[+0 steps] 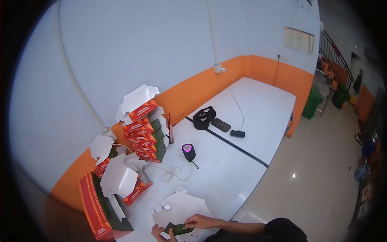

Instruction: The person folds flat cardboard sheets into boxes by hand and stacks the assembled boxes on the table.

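At the front edge of the table lies a partly folded white carton, its inner side up. My right hand pinches the right end of the carton's dark green panel. Lower and to the left, my left hand holds the same panel near its left end, with the fingers partly cut off by the frame's bottom. Left of the hands are an open red and white box and a long red and green box.
Nested red boxes are stacked by the orange wall band. A black speaker with a pink light and a coiled white cable lie mid-table. Farther back are a black cap, a phone and a small dark device.
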Motion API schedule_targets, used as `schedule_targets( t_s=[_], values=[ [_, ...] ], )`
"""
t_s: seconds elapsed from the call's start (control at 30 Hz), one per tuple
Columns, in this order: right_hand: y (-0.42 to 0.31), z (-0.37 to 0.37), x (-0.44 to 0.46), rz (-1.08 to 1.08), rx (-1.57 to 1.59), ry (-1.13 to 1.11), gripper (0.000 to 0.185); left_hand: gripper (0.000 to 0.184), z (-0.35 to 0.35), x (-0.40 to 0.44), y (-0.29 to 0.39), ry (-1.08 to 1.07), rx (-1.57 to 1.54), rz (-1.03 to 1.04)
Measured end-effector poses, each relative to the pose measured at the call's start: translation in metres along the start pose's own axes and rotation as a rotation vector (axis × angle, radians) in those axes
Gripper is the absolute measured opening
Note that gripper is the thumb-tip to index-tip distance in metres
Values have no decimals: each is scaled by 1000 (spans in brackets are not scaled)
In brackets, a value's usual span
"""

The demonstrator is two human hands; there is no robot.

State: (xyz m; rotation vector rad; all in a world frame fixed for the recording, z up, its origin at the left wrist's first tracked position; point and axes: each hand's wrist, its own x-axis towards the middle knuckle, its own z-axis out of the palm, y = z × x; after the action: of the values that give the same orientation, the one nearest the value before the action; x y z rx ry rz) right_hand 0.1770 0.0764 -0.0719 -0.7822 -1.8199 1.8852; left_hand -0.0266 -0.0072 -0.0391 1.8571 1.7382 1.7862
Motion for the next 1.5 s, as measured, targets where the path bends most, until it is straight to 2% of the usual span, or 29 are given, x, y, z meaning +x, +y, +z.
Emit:
schedule_targets(
  t_s=[0.03,0.1,0.3,0.43,0.5,0.53,0.57,0.67,0.7,0.8,0.9,0.93,1.03,1.13,1.27,1.33,1.4,1.5],
  values=[
    [0,1,1,-22,-42,15,29,35,-2,-4,1,15,24,7],
    [-6,5,7,-73,-114,-4,28,35,-4,3,9,-189,44,139],
    [-28,-10,-2,-152,-116,-51,28,31,-15,14,0,-429,101,108],
    [-17,-8,-3,-224,-134,37,30,30,-19,37,19,-553,174,128],
    [-32,-13,-7,-200,-184,2,29,28,-19,48,32,-650,196,99],
    [-45,-17,-9,-180,-233,-21,29,21,-22,58,42,-726,256,94],
    [-56,-20,-11,-157,-289,-41,29,20,-24,57,40,-711,237,42],
    [-74,-15,-12,-415,-253,189,27,20,-28,63,36,-632,129,-101],
    [-92,-16,-16,-534,-208,380,26,21,-29,68,44,-583,67,-158],
    [-125,-27,-20,-868,-111,836,29,20,-33,70,51,-311,-190,-668],
    [-138,-52,-11,-703,-156,646,26,21,-33,73,71,-254,-184,-661],
    [-136,-55,-9,-620,-290,498,27,33,-36,63,55,-389,-209,-738],
    [-125,-37,-2,-589,-281,328,31,22,-30,49,61,-275,-396,-808],
    [-122,-20,-3,-461,-270,334,34,18,-29,29,55,-271,-398,-708],
    [-113,-17,4,-473,-498,213,42,17,-33,24,62,-298,-476,-709],
    [-95,-7,2,-381,-417,365,38,16,-31,21,60,-274,-396,-653],
    [-72,-2,12,-322,-311,518,33,17,-30,31,59,-341,-381,-613],
    [-80,3,25,-363,-193,442,29,20,-29,31,54,-317,-418,-560]
  ],
)
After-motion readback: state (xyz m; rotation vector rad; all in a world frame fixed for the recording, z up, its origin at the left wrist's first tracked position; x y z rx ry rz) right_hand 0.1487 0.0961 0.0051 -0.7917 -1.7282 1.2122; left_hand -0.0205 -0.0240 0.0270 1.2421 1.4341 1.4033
